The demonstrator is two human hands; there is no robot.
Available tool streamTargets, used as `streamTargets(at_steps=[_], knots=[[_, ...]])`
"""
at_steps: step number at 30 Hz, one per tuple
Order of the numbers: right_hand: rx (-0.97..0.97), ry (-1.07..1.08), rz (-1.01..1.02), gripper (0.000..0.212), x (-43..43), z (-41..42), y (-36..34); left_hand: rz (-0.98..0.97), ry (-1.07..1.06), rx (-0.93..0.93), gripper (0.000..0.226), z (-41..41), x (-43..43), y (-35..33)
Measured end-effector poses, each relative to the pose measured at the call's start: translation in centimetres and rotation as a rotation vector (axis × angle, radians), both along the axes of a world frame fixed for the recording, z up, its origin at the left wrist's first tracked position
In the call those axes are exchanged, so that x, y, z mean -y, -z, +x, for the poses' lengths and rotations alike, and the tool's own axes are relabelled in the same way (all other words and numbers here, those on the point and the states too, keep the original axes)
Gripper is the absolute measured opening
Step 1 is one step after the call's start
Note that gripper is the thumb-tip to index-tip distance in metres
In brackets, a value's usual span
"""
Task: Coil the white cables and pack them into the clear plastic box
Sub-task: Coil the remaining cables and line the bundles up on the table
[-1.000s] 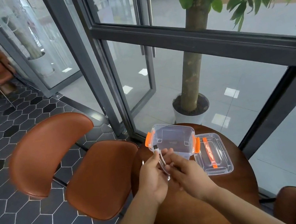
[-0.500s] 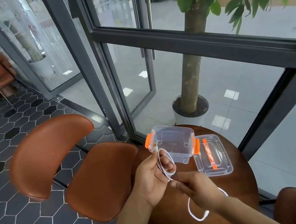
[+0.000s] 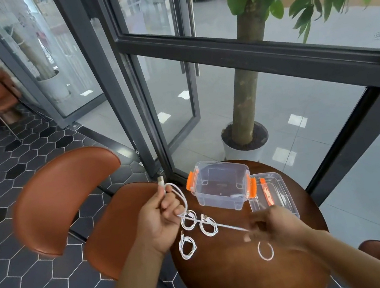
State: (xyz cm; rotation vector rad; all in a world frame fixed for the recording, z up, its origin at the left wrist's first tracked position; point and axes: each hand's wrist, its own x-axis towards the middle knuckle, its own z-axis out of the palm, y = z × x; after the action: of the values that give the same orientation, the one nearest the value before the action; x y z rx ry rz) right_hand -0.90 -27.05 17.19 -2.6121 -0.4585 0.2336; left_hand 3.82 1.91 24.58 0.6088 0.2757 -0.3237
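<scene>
Now the left hand [image 3: 162, 212] is gripping the light, floppy cable [image 3: 223, 225] near its stiff plug [image 3: 160, 180] while the right hand [image 3: 270, 225] is pinching it taut over the worktop [image 3: 240, 274], beside the box [image 3: 219, 183].

Round wooden table [image 3: 241, 281]: box [image 3: 222, 185], lid [image 3: 277, 196], coiled cables [image 3: 187, 245]

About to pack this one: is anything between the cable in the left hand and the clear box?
Nothing visible. The clear box stands open, its lid off beside it; the cable in the left hand is close beside it.
</scene>
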Motion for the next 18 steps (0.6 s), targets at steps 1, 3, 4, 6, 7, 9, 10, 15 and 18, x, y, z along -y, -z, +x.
streamTargets(at_steps=[1,3,4,6,7,9,10,15,18], knots=[[0.023,0.020,0.009,0.058,0.4,-0.2,0.0,-0.018,-0.046,0.009,0.023,0.5,-0.9,0.0],[0.086,0.067,0.023,0.055,1.3,-0.6,0.1,-0.048,-0.141,0.029,0.027,1.6,-2.9,-0.2],[0.108,0.088,0.019,0.056,1.8,-0.8,0.2,-0.056,-0.180,0.039,0.027,2.1,-3.8,-0.3],[0.100,0.104,-0.051,0.058,2.7,-1.1,0.8,-0.061,-0.247,0.062,0.026,2.8,-4.9,-0.7],[0.069,0.099,-0.091,0.060,3.1,-1.1,1.2,-0.059,-0.273,0.073,0.027,2.9,-5.2,-0.8],[0.013,0.111,-0.140,0.065,3.3,-1.1,2.2,-0.057,-0.307,0.094,0.031,3.2,-4.9,-1.2],[-0.015,0.133,-0.137,0.063,3.2,-0.8,2.4,-0.058,-0.321,0.105,0.032,3.3,-4.6,-1.3],[-0.216,0.255,0.026,0.021,0.5,0.5,2.3,0.069,-0.255,0.154,0.032,3.2,-2.1,-1.5],[-0.311,0.198,0.100,0.054,-1.4,0.8,0.8,0.165,-0.177,0.132,0.031,2.5,0.0,-1.3]])
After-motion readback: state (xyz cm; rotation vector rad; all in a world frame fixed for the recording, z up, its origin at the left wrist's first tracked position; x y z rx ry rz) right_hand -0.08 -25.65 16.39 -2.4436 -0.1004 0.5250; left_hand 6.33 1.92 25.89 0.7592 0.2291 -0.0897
